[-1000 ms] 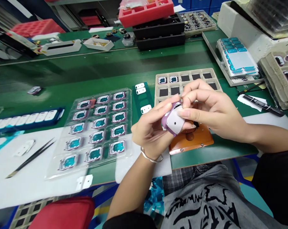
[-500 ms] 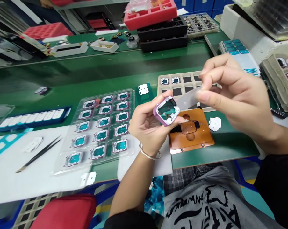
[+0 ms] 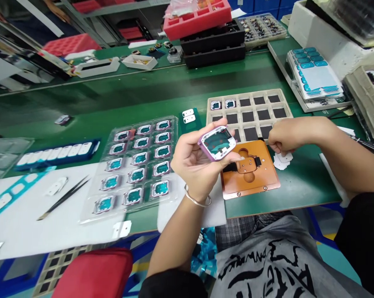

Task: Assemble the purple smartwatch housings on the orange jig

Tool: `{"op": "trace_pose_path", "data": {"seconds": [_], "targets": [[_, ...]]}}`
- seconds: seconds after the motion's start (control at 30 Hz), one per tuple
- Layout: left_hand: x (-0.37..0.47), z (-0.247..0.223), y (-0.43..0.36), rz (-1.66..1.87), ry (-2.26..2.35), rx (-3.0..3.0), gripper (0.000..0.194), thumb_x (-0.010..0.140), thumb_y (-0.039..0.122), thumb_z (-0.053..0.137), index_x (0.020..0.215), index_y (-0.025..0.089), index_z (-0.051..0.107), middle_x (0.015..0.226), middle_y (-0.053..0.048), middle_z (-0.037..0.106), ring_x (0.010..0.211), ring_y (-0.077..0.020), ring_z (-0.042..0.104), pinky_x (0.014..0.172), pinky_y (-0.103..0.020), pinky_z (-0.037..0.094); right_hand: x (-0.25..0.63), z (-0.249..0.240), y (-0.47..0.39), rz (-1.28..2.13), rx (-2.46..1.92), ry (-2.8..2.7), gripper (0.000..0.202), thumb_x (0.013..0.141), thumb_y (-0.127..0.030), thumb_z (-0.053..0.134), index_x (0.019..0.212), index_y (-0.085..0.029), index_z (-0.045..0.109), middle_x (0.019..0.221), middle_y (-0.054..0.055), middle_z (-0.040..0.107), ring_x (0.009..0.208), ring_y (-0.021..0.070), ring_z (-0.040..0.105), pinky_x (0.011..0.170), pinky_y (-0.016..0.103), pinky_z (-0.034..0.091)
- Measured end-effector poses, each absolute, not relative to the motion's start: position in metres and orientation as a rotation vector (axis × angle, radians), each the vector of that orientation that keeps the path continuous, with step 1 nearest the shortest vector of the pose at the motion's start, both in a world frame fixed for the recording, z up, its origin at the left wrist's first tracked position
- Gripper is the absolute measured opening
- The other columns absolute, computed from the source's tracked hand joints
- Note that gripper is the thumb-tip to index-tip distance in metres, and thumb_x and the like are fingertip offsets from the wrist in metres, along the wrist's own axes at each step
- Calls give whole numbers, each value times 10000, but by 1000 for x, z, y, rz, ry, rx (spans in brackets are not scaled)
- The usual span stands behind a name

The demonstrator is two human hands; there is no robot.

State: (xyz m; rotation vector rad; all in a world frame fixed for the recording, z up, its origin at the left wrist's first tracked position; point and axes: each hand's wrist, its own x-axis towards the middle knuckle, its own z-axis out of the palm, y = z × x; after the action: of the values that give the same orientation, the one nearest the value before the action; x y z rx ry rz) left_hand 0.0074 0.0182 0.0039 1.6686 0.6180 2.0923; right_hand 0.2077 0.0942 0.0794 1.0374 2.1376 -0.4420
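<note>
The green bench (image 3: 162,87) stretches in front of you. On it, to your left, lies the clear tray (image 3: 149,176), its pockets filled with frames in three columns of five, teal showing in their windows. Beyond your hands sits the beige tray (image 3: 255,116), with two frames in its far-left pockets and black pads in other pockets. Nearer you lies the orange jig (image 3: 233,182), flat on the bench.

Your left hand (image 3: 193,163) grips one purple frame (image 3: 226,150) by its side, index finger at the upper edge and thumb along the lower one. That frame is raised off the bench, tilted with its white rim and open window towards you, near the jig's far-left corner. Your right hand (image 3: 286,136) is curled down at the small white plates (image 3: 283,162), just right of the jig; you can't tell whether its fingers hold one.
</note>
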Motion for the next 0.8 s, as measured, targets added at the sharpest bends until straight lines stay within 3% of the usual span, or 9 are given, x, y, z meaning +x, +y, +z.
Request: {"op": "trace_pose_path", "data": {"seconds": [0.1, 0.23, 0.43, 0.57, 0.67, 0.8], "targets": [[7, 4, 17, 2096, 645, 1641, 563, 647, 411, 959, 1127, 245, 716, 1108, -34, 778, 868, -185, 783, 788, -285, 687, 198, 69, 89, -438, 1081, 2037, 253, 774, 69, 577, 812, -107, 754, 733, 56, 723, 602, 180, 649, 546, 290, 425], [7, 3, 16, 2081, 689, 1613, 539, 655, 449, 954, 1071, 219, 700, 1042, -38, 783, 835, -193, 785, 740, -278, 684, 189, 67, 80, -247, 1097, 2061, 197, 733, 77, 691, 811, -84, 773, 823, 132, 747, 757, 275, 710, 579, 321, 464], [5, 0, 16, 2041, 760, 1571, 518, 684, 503, 930, 999, 205, 648, 1000, -31, 771, 786, -188, 780, 686, -272, 676, 183, 66, 73, -143, 1143, 2069, 356, 643, 29, 824, 959, -135, 799, 1002, 153, 754, 873, 322, 723, 574, 333, 512], [6, 1, 15, 1991, 751, 1561, 488, 711, 521, 908, 990, 208, 658, 967, -21, 774, 767, -184, 781, 668, -254, 677, 189, 77, 69, -86, 1211, 2103, 245, 729, -104, 856, 959, -151, 786, 1019, 171, 745, 940, 357, 714, 633, 373, 530], [6, 2, 14, 1913, 683, 1568, 480, 774, 525, 861, 1113, 232, 689, 931, -17, 777, 743, -187, 783, 649, -250, 680, 202, 96, 64, -50, 1233, 2298, 52, 817, -136, 778, 842, -180, 766, 869, 114, 730, 851, 318, 706, 668, 380, 505], [6, 2, 13, 1775, 627, 1663, 570, 817, 609, 781, 1267, 281, 658, 881, -15, 764, 721, -217, 785, 646, -308, 693, 216, 113, 54, -198, 1248, 2988, 121, 902, -214, 683, 789, -210, 729, 782, 30, 684, 764, 211, 655, 716, 341, 480]]}}
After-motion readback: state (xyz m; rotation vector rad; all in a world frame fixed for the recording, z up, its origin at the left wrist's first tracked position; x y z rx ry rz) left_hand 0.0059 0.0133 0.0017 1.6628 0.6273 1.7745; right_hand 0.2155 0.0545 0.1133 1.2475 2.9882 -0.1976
